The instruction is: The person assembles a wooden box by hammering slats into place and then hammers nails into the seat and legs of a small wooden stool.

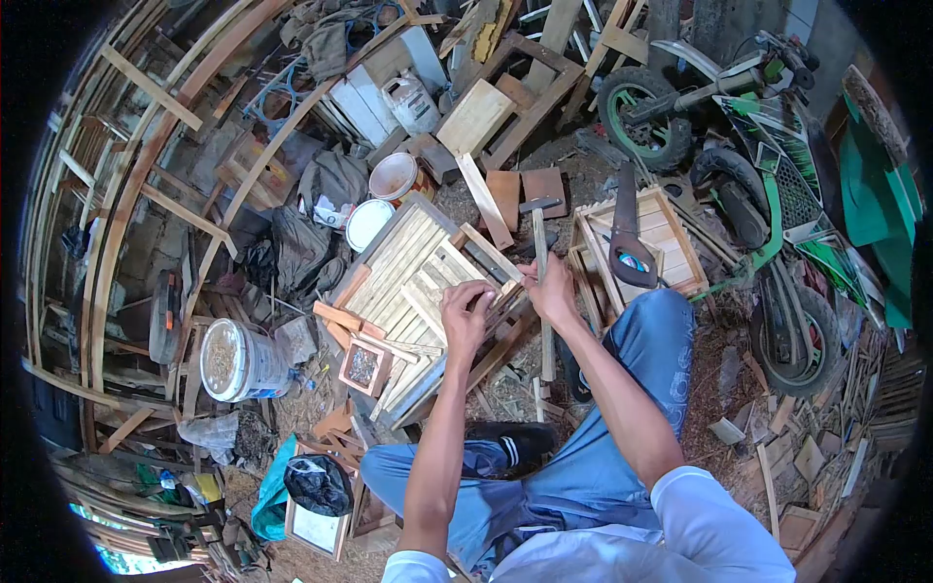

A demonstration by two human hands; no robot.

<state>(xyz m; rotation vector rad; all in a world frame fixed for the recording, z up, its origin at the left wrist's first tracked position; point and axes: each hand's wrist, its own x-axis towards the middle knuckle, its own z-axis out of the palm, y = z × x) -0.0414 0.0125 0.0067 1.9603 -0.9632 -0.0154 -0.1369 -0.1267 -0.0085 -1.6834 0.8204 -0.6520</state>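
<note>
My right hand is wrapped round the wooden handle of a hammer, whose head points away from me. Over the right part of the slatted wooden platform, my left hand has its thumb and fingers curled together near a wooden frame piece; whatever lies between the fingertips is too small to make out. A small wooden box of nails rests on the platform's near left side. To the right, a handsaw lies on a slatted wooden crate.
A white bucket of sawdust stands at the left, and two more buckets are behind the platform. A green motorbike is at the right. Wood scraps litter the floor. Curved wooden frames fill the left side.
</note>
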